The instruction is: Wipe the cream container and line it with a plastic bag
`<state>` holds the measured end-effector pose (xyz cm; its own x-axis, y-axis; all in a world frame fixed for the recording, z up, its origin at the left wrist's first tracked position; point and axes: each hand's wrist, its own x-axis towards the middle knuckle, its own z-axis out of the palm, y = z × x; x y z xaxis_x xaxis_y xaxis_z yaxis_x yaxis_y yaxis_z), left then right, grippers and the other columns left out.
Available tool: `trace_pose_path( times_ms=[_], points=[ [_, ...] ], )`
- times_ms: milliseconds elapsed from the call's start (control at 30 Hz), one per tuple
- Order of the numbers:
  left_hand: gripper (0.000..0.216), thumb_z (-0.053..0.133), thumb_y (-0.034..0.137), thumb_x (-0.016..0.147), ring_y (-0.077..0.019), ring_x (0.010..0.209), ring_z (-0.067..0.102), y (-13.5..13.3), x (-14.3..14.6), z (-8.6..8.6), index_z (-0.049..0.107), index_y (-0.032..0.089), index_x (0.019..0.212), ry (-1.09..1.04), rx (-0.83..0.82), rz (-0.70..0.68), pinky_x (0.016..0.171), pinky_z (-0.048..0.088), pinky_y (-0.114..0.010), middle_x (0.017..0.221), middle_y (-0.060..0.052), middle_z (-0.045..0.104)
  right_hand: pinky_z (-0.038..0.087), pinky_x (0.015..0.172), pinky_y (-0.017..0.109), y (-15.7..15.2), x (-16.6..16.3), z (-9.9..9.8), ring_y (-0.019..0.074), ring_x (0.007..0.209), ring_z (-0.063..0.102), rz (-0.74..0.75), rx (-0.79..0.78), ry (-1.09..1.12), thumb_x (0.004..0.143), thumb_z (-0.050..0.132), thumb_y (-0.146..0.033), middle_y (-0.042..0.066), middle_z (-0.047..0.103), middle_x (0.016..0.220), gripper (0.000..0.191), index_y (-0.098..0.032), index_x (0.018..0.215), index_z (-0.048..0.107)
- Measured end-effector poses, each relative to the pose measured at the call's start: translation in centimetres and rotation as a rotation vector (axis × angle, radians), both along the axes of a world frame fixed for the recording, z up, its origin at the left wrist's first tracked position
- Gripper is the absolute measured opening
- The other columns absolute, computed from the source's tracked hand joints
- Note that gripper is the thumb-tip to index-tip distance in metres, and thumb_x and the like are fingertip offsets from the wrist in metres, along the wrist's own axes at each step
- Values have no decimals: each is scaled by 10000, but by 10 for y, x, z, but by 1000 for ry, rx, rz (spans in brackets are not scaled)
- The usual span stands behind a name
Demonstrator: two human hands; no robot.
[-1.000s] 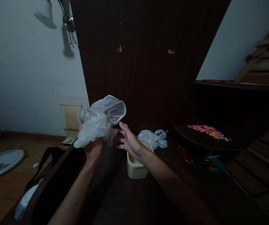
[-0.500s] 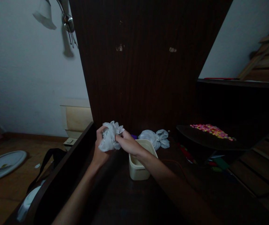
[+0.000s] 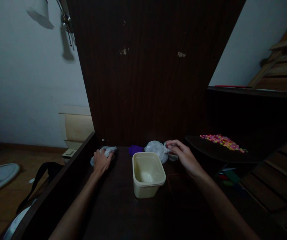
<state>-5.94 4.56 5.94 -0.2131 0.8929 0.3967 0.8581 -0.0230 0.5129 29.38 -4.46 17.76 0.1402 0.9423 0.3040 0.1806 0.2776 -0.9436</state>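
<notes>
My left hand [image 3: 102,161] is closed over a white plastic bag [image 3: 108,151] at the back left of the dark desk; the fingers cover much of it. At the back right lies a second, knotted plastic bag [image 3: 155,149]. My right hand [image 3: 182,155] pinches that bag near its knot, thumb and fingers close together. Between my forearms stands a cream plastic tub [image 3: 145,191], upright, with no lid on it and nothing visible inside. Behind the tub, against the back panel, is a small purple object [image 3: 135,149] whose kind I cannot make out.
A raised side board [image 3: 58,181] borders the desk on the left. On the right, a dark rounded shelf [image 3: 195,143] carries a pile of small pink and yellow pieces [image 3: 224,142]. The tall dark panel [image 3: 143,83] closes off the back.
My hands have come apart. The left has lowered its bag to the desk at the back left. The right has moved right, from that bag to the knotted one.
</notes>
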Motion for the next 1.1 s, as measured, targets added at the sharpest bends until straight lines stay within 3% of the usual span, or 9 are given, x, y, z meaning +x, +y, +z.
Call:
trace_pose_path(
  times_ms=[67,167,367,500,600,700,867,967,1100],
  points=[
    [279,563,402,850,-377,1003,615,6,1,-14,655,147,917,-3,-15,-13,920,508,-516,964,-154,629,558,787,390,-4,22,-21,254,925,669,-61,-54,-14,701,739,-488,72,729,959,286,-226,815,740],
    [115,604,214,781,-324,995,627,19,-2,-24,607,172,888,-13,14,-47,955,510,-460,980,-111,604,579,759,415,-10,51,-58,281,919,683,-117,-136,-42,639,779,-514,94,733,973,328,-225,792,753],
    [311,612,61,763,-231,947,617,44,-13,-30,485,223,996,-46,147,-19,903,557,-411,1040,-39,497,583,741,468,-23,90,-134,305,827,710,-328,-112,-132,652,714,-539,105,756,905,308,-247,743,752],
    [288,614,50,722,-221,891,625,56,-16,-31,515,199,948,-23,96,26,860,565,-387,982,-24,510,584,770,452,-36,93,-161,311,892,714,-425,-78,-281,696,648,-510,119,755,950,269,-260,705,745],
    [224,615,59,704,-247,940,641,62,-16,-29,588,186,887,25,35,16,897,538,-378,960,-46,587,581,790,414,-44,85,-169,288,933,710,-410,-54,-368,759,601,-515,126,744,1003,304,-248,719,742],
    [193,610,105,727,-328,1085,609,64,-16,-26,665,170,900,81,-3,14,972,485,-449,1013,-115,674,578,776,380,-44,75,-170,261,917,706,-368,-11,-422,821,581,-488,122,732,1015,299,-242,750,735],
    [276,528,326,835,-455,1176,529,66,-14,-30,730,141,869,139,-45,23,979,434,-581,1049,-222,715,567,712,338,-20,68,-157,238,876,692,-298,86,-445,853,571,-435,111,717,989,264,-235,752,712],
    [393,463,423,869,-448,1140,567,67,-14,-36,734,138,855,149,-39,-33,974,458,-567,1070,-229,723,557,678,325,6,67,-145,236,849,687,-246,96,-465,821,554,-403,105,712,934,236,-226,762,698],
    [389,400,333,879,-363,1165,616,65,-21,-45,704,158,1046,139,30,-134,1068,440,-525,1163,-164,721,553,695,333,45,68,-137,224,796,687,-238,49,-482,774,554,-345,85,714,894,194,-215,824,688]
  ],
)
